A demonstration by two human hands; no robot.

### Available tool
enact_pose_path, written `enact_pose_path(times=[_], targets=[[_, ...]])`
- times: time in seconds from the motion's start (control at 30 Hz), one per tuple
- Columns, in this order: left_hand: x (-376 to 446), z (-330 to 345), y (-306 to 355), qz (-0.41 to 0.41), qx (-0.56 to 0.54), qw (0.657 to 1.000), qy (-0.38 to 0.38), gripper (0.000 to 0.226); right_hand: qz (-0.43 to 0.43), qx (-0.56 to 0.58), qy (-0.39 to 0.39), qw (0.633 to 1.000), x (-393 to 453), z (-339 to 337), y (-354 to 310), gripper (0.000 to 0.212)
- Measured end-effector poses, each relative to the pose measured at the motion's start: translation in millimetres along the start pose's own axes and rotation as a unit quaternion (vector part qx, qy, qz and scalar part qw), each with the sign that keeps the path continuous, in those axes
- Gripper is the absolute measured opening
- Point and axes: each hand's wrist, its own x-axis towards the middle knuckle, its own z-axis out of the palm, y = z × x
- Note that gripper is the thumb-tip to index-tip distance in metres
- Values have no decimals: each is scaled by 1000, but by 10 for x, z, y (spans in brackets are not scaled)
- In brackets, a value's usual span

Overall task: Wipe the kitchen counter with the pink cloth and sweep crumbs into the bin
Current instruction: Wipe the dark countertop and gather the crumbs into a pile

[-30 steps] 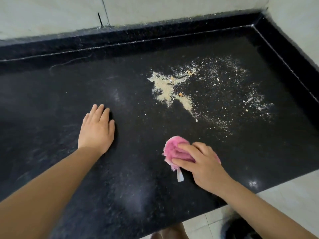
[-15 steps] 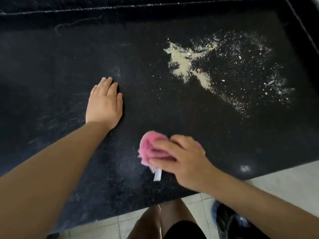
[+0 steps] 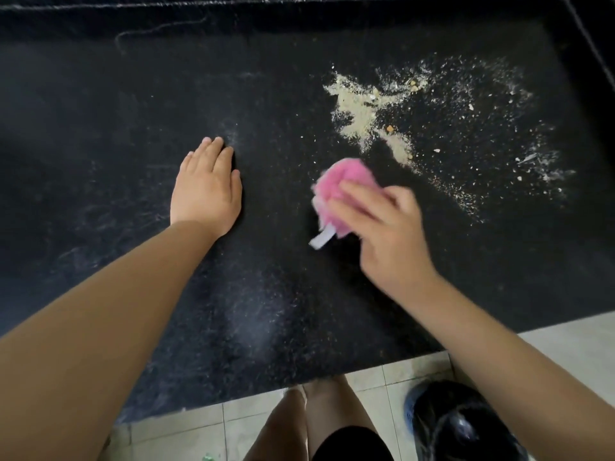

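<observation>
Black counter (image 3: pixel 133 128), crumbs (image 3: pixel 362 111), pink cloth (image 3: pixel 336 188)

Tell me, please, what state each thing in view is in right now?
pink cloth: bunched, held on the counter.
right hand: gripping the cloth, motion-blurred.
left hand: flat on the counter.
crumbs: scattered, unswept.
counter: dusty, smeared.
bin: on the floor, black-lined.
</observation>
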Motion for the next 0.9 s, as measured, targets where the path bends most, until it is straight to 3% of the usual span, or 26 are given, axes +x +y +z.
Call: enact_pose_path(times=[0.13,0.2,0.33,0.43,0.5,0.57,0.63,0.77,0.9], targets=[[-4,11,-6,1,-9,1000,7,41,-125,0,-148,981,-389,177,-563,60],[1,17,-14,5,-11,1000,15,40,-134,-13,-192,972,-280,293,-514,64],[-11,14,-12,-2,-10,1000,8,40,-18,-57,-186,981,400,437,-205,52],[-13,-7,6,-2,-14,1000,8,41,89,-83,-236,964,687,356,103,49],[-8,-13,1,0,-15,1000,2,42,125,-58,-150,979,683,200,234,51],[1,-11,-7,0,-18,1000,2,42,69,-52,-38,996,617,188,219,47],[-4,-6,-19,7,-26,1000,7,44,-6,-43,-24,999,617,353,7,46],[11,15,-32,7,-35,999,6,53,0,-29,-138,990,983,675,-441,47],[11,20,-47,18,-23,1000,7,56,28,-89,-249,964,1285,847,-297,51]])
